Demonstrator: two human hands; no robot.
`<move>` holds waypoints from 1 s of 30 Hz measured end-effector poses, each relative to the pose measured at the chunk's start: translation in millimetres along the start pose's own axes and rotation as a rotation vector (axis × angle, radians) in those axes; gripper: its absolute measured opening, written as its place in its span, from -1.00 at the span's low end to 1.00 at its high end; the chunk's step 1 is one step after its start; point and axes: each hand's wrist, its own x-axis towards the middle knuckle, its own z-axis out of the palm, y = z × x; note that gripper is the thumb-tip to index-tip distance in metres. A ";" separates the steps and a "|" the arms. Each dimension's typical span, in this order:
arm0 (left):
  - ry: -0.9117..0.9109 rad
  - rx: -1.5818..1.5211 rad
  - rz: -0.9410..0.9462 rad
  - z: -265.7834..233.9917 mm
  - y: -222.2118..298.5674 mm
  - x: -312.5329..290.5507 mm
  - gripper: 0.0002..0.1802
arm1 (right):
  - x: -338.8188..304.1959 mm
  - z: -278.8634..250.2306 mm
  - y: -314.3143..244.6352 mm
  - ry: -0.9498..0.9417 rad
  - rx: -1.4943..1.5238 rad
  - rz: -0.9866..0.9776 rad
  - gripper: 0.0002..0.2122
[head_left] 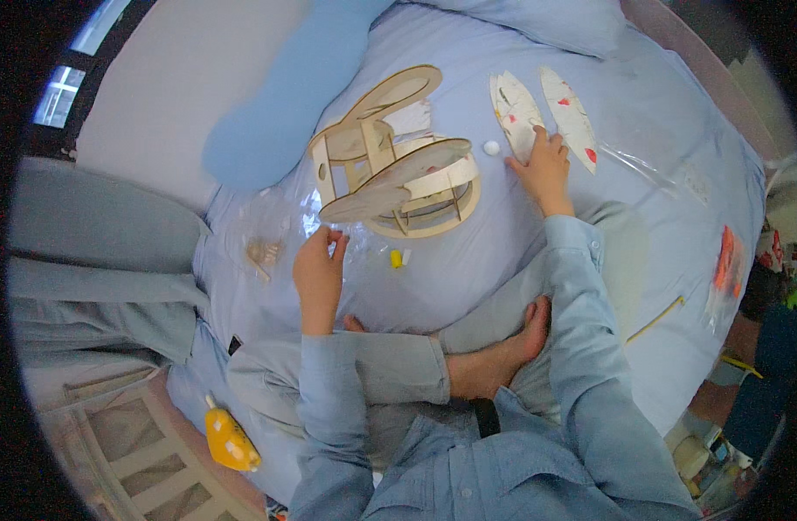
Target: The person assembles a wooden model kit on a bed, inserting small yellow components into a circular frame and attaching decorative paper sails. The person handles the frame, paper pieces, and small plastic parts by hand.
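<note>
Right hand (548,176): my fingers are spread low over the near end of a white leaf-shaped panel (513,100), thumb and index apart, touching it; can't tell if they pinch. It lies flat, so coming in at the narrow end probably makes an edge easier to catch.

Left hand (317,271): fingers half curled, thumb near index, just below the wooden frame (363,196); can't tell whether anything small is between them. Perhaps kept there to steady the frame, which sits toward the bed's (489,276) far edge, upright on its round base, in reach of both hands.

Second leaf panel (570,120) just right of the first, likely laid side by side for easy picking. White ball (492,148) between frame and panels. Small yellow piece (396,259) nearer me. Orange packet (725,265) at right edge, yellow pear-shaped thing (231,440) by near left corner, presumably parked out of the way.
</note>
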 end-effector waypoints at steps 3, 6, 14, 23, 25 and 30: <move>-0.028 -0.140 0.008 -3.9 4.8 13.1 -0.59 | 3.5 4.8 3.5 -0.059 -0.029 0.030 -0.30; -0.098 -0.426 0.001 4.0 6.1 21.4 -0.40 | 7.5 9.0 8.2 -0.068 -0.022 0.033 -0.30; -0.316 -0.936 -0.143 46.9 -16.0 21.3 -0.44 | 8.7 2.8 -0.7 -0.075 0.024 0.144 -0.30; -0.211 -1.141 -0.159 69.0 -9.3 25.2 -0.57 | 9.7 -19.1 -19.1 -0.002 0.420 -0.279 -0.56; -0.223 -1.164 -0.141 69.2 -11.0 26.9 -0.60 | 7.5 -25.9 -28.4 -0.215 0.736 -0.281 -0.63; -0.211 -1.310 -0.184 54.3 6.3 23.3 -0.68 | -8.3 -40.1 -53.9 -0.649 1.133 -0.026 -0.65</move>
